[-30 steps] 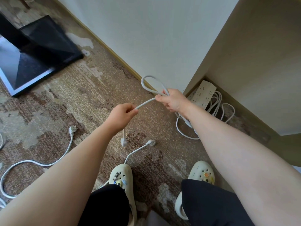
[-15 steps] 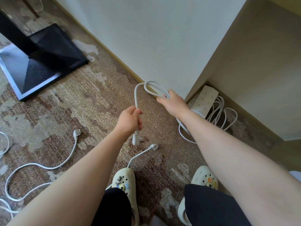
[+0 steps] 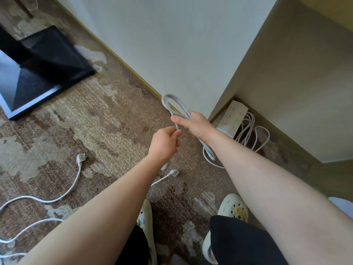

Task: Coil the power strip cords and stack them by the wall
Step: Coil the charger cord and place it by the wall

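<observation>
My right hand (image 3: 193,126) grips a bundle of white cord loops (image 3: 172,104) that stick up above the fist and hang below the wrist. My left hand (image 3: 165,144) pinches the same cord's free end just beside it, and the plug (image 3: 164,166) dangles under that hand. White power strips (image 3: 233,117) with their coiled cords lie in the wall corner at the right. A loose cord with a plug (image 3: 81,158) trails across the carpet at the left. Another plug (image 3: 173,173) lies near my feet.
A black stand base (image 3: 44,73) sits on the patterned carpet at the upper left. The white wall (image 3: 172,44) meets a beige panel (image 3: 296,83) at the corner. My two cream clogs (image 3: 234,207) stand at the bottom.
My left hand has brought the cord's free end up against my right hand, adding another loop to the bundle. The plug now hangs lower under my left hand.
</observation>
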